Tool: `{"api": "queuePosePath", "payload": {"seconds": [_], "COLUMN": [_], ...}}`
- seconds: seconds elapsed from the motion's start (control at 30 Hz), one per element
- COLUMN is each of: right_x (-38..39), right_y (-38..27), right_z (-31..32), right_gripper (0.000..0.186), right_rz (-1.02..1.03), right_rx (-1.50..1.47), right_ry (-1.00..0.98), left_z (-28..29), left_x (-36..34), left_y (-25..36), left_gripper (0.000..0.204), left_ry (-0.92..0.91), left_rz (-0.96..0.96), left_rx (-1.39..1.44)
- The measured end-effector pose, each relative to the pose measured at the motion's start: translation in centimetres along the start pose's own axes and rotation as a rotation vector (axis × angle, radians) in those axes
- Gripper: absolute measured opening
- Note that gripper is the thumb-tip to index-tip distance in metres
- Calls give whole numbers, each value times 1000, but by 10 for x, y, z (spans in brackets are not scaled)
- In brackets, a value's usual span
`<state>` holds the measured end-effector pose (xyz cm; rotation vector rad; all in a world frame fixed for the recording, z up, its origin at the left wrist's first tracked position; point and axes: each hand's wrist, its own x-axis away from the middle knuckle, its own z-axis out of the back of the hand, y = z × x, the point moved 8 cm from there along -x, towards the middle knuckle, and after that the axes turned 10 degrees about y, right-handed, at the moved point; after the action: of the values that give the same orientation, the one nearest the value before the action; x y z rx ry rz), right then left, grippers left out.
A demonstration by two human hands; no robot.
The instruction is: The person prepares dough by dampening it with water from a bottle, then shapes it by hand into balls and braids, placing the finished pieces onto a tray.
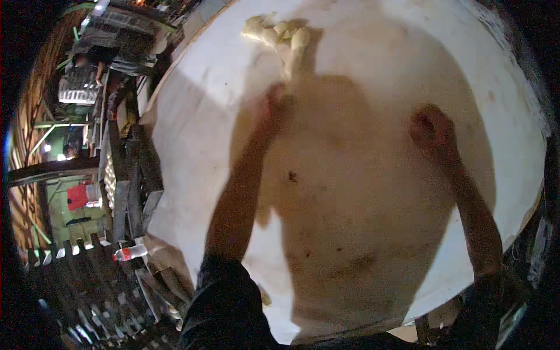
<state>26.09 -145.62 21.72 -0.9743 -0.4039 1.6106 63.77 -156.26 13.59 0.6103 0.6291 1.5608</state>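
Observation:
A pale, yellowish lump that looks like dough (277,30) lies at the far side of the broad white tabletop (192,134). One thick strand of it runs toward me and ends at my left hand (274,108). The fingers of that hand are closed around the strand's near end, blurred and in shadow. Farther right, above the tabletop, my right hand (433,129) is curled into a loose fist, apart from the dough. Whatever its fingers may hold is hidden. My shadow covers much of the surface between both arms.
Dark specks (293,176) mark the tabletop. Beyond its left edge lie wooden planks (119,207) and a clear bottle with a red label (130,252). Another person (105,61) is at the upper left, near a white crate-like box (77,95). A red cloth-like piece (76,197) hangs farther back.

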Motion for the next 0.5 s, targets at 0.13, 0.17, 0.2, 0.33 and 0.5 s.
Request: {"api": "queuePosePath", "payload": {"seconds": [0.13,0.17,0.2,0.33,0.5], "right_x": [-139,-177,-202,-203,-85], "right_y": [46,39,19,-106,-128], "right_z": [-85,-119,-150,-214,-224], "right_gripper": [33,29,26,30,44], "right_rz": [169,98,29,137,134], "right_rx": [-12,61,140,274,-40], "right_ry": [217,133,44,200,211], "left_z": [24,48,69,155,216], "left_x": [190,230,264,379,477], "left_y": [49,43,41,7,-11], "left_gripper": [38,34,31,50,75], "left_ry": [-122,-44,33,209,585], "left_rz": [-17,-47,20,16,313], "left_rx": [-161,-217,-228,-255,-169]}}
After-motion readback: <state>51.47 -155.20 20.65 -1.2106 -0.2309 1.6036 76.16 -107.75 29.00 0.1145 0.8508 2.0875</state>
